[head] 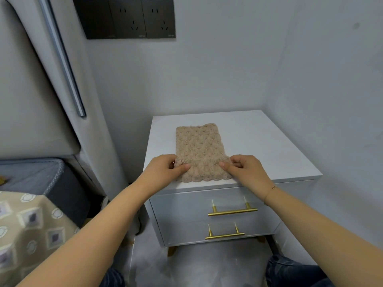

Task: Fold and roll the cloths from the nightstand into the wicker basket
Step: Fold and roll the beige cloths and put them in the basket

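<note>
A beige, bumpy-textured cloth (200, 149) lies folded into a long strip on the white nightstand (269, 150), running from the front edge toward the wall. My left hand (165, 168) pinches the cloth's left side near its front end, thumb on top. My right hand (245, 169) pinches the right side at the same height. The cloth bunches slightly between my two hands. No wicker basket is in view.
The nightstand has two drawers with gold bar handles (232, 211). A padded headboard (31, 90) and a bed with a patterned cover (27, 228) stand to the left. Black wall sockets (126, 18) hang above. Walls close in behind and to the right.
</note>
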The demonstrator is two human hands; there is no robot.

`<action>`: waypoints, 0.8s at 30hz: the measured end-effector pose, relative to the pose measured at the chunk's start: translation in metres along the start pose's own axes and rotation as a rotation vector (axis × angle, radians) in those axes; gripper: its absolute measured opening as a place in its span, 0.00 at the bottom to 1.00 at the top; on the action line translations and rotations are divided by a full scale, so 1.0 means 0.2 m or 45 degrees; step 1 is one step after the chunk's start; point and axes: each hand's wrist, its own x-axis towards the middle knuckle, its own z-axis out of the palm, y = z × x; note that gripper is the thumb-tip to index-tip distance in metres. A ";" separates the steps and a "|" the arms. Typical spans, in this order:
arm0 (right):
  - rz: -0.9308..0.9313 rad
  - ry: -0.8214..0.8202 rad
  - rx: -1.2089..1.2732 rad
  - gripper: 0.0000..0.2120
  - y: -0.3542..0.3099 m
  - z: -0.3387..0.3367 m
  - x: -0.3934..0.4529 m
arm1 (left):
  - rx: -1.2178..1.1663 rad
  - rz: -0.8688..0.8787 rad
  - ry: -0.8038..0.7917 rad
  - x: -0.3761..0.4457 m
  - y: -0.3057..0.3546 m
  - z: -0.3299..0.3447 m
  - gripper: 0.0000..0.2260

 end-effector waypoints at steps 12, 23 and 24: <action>-0.032 0.183 -0.377 0.17 0.02 0.01 0.05 | 0.166 -0.018 0.200 0.05 -0.05 0.02 0.16; -0.391 -0.137 -0.570 0.16 0.10 -0.11 0.02 | 0.339 0.482 0.063 0.02 -0.15 -0.06 0.18; -0.383 -0.155 -0.583 0.16 0.09 -0.12 0.01 | 0.319 0.474 0.090 0.02 -0.15 -0.06 0.21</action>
